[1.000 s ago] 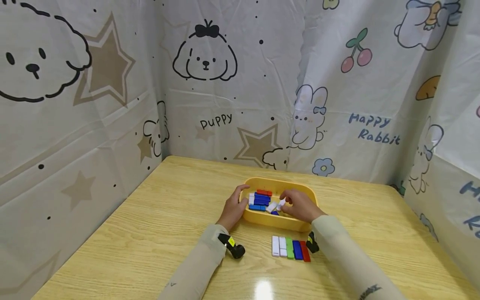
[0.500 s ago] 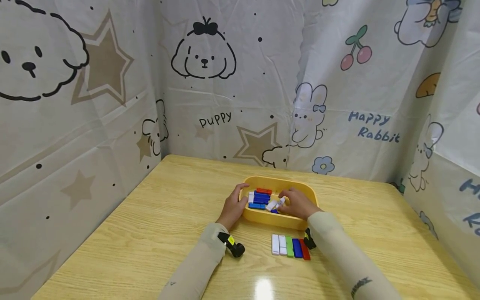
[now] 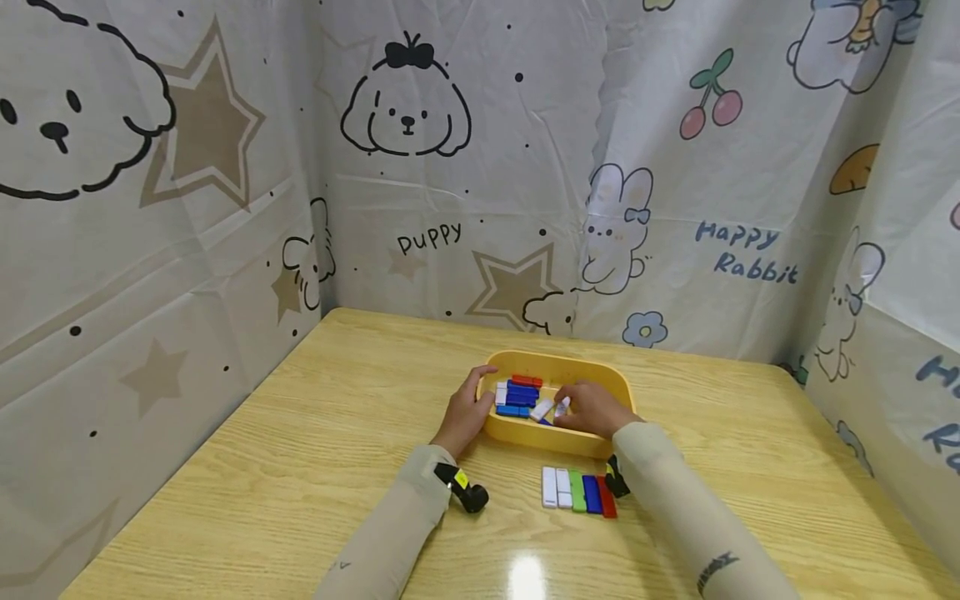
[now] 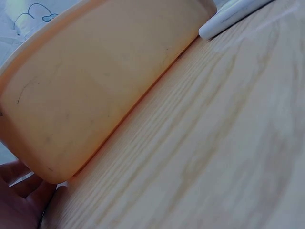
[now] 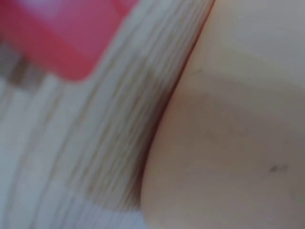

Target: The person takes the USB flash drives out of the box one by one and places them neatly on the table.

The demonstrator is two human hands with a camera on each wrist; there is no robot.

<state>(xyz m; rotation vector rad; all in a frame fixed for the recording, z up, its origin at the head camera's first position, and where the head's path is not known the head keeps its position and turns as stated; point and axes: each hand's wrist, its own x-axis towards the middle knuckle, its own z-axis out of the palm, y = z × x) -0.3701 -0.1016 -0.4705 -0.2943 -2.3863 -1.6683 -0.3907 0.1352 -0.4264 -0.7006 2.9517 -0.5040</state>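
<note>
In the head view, my left hand (image 3: 461,414) grips the left end of a yellow plastic bin (image 3: 547,439), with fingers along the outside and thumb at the near rim. The left wrist view has its fingers at the corner of the bin's wall (image 4: 95,95). My right hand (image 3: 597,408) reaches inside over the right part and pinches a small white block (image 3: 562,406) between thumb and fingers. Another white block (image 3: 542,409) lies loose just left of it. Blue blocks (image 3: 522,394), a red block (image 3: 527,381) and an upright white block (image 3: 501,393) fill the left part.
In front of the bin, a row of flat blocks lies side by side on the wooden table (image 3: 300,467): two white blocks (image 3: 550,487), a green block (image 3: 577,492), a blue block (image 3: 592,494) and a red block (image 3: 606,497). Printed curtains (image 3: 465,167) surround the table.
My right hand shifts slightly within the bin, and the pinched white block turns and sits a little further left. My left hand keeps its place on the bin.
</note>
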